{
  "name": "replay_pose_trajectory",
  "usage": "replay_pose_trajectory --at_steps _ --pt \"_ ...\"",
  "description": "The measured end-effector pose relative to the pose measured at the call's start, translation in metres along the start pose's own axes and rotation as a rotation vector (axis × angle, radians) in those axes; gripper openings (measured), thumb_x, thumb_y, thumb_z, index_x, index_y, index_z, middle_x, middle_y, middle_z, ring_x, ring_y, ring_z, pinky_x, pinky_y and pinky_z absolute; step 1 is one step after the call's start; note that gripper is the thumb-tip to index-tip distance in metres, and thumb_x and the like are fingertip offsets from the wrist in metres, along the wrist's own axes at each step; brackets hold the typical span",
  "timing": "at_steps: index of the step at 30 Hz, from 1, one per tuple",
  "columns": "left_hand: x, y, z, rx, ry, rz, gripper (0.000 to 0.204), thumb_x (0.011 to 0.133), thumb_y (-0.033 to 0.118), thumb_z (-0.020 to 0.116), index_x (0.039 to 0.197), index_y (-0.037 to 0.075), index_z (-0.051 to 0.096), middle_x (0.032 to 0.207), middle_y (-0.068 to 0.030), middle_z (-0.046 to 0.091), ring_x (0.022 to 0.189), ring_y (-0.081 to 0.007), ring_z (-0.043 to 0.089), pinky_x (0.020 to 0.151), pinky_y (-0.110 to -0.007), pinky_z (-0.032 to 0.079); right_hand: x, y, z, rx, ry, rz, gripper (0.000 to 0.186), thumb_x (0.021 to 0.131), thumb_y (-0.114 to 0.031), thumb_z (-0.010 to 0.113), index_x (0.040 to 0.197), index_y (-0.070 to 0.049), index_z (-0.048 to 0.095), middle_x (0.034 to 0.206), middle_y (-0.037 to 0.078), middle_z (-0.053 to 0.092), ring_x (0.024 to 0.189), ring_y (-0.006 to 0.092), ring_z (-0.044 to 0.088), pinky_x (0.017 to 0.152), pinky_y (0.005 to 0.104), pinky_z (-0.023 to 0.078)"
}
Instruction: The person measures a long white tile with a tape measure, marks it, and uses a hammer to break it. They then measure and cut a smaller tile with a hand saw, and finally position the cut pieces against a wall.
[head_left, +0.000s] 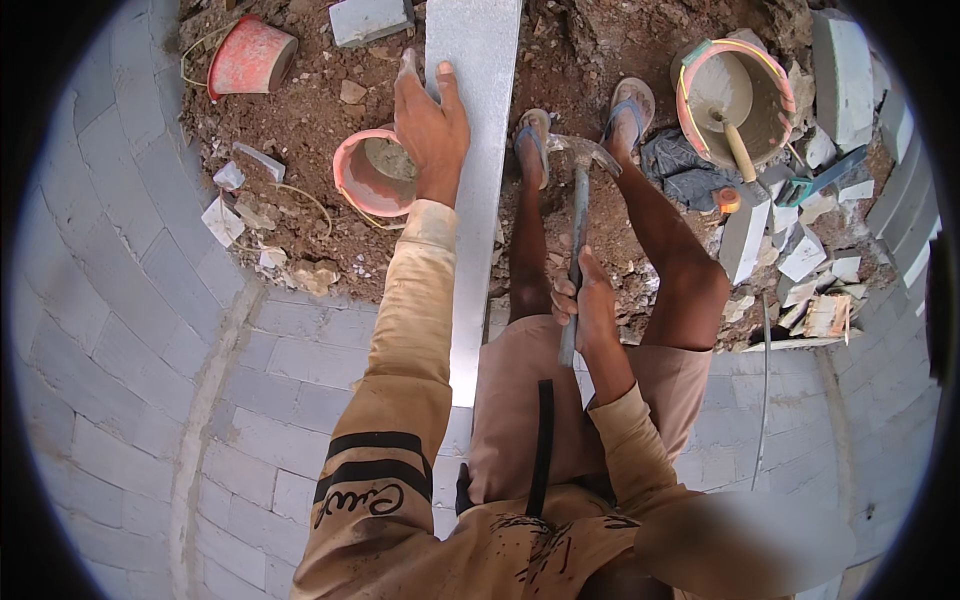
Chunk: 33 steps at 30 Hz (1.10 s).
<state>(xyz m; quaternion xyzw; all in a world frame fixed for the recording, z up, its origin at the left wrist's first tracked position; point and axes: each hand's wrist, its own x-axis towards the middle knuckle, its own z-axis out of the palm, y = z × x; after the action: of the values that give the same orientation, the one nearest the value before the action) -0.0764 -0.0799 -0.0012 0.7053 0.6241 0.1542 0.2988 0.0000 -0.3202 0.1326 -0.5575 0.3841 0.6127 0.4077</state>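
A long, smooth, pale grey beam-like piece (478, 150) runs from the top edge toward my lap; its material I cannot tell. My left hand (432, 125) is at its left edge, fingers stretched out and thumb apart, above a small red bucket (350, 175) with grey residue inside. In my right hand (592, 305), the fingers wrap round the handle of a hammer (579, 225). Its long, curved metal head points away from me, between my sandalled feet.
At the right stand a mortar bucket (775, 85) with a wooden-handled trowel (738, 145), a handsaw (825, 178), an orange tape measure (727, 201) and broken blocks (803, 255). Another red bucket (252, 58) lies tipped at far left. Grey block walls (130, 300) bound the rubble-strewn soil.
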Motion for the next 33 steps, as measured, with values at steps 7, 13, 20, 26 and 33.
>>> replay_pose_trajectory --at_steps 7,13,20,26,33 --pt "-0.055 -0.036 -0.011 0.148 -0.029 -0.055 0.055 0.104 0.047 0.048 0.125 -0.002 0.064 0.110 -0.0276 0.070 0.094 -0.0478 0.069 0.081 -0.057 0.054 -0.038 0.049 -0.004 -0.109 0.149 0.080 0.046 0.112 -0.043 0.033 0.144 -0.012 0.046 0.065 -0.005 0.037 0.045 0.0063 0.031 0.041 0.0253 0.032" --pt "-0.053 -0.030 -0.013 0.146 -0.061 -0.089 0.055 0.105 0.045 0.047 0.125 -0.003 0.064 0.106 -0.0287 0.071 0.098 -0.0482 0.069 0.085 -0.055 0.052 -0.047 0.068 0.007 -0.141 0.029 0.180 0.048 0.112 -0.044 0.035 0.145 -0.010 0.042 0.065 -0.005 0.036 0.046 0.0059 0.031 0.041 0.0250 0.032" --pt "-0.053 -0.028 -0.012 0.143 -0.073 -0.125 0.050 0.107 0.039 0.041 0.123 -0.002 0.064 0.108 -0.0274 0.071 0.099 -0.0472 0.068 0.084 -0.056 0.052 -0.055 0.053 0.005 -0.444 0.114 -0.037 0.042 0.111 -0.041 0.041 0.138 -0.009 0.050 0.066 -0.004 0.039 0.046 0.0048 0.035 0.040 0.0249 0.034" --pt "-0.053 -0.031 -0.010 0.112 -0.052 -0.139 0.045 0.107 0.034 0.041 0.121 -0.001 0.066 0.113 -0.0272 0.069 0.102 -0.0475 0.066 0.088 -0.056 0.051 -0.053 0.031 0.001 -0.928 0.132 -0.847 0.051 0.108 -0.032 0.052 0.148 0.001 0.050 0.083 0.008 0.060 0.064 0.0113 0.051 0.059 0.0286 0.042" --pt "-0.054 -0.029 -0.011 0.090 -0.024 -0.110 0.046 0.107 0.032 0.041 0.116 -0.004 0.067 0.108 -0.0296 0.069 0.099 -0.0480 0.066 0.088 -0.055 0.051 0.003 -0.014 0.030 -1.224 0.113 -1.072 0.044 0.108 -0.032 0.052 0.148 -0.014 0.054 0.095 0.024 0.071 0.070 0.0245 0.068 0.069 0.0390 0.053"
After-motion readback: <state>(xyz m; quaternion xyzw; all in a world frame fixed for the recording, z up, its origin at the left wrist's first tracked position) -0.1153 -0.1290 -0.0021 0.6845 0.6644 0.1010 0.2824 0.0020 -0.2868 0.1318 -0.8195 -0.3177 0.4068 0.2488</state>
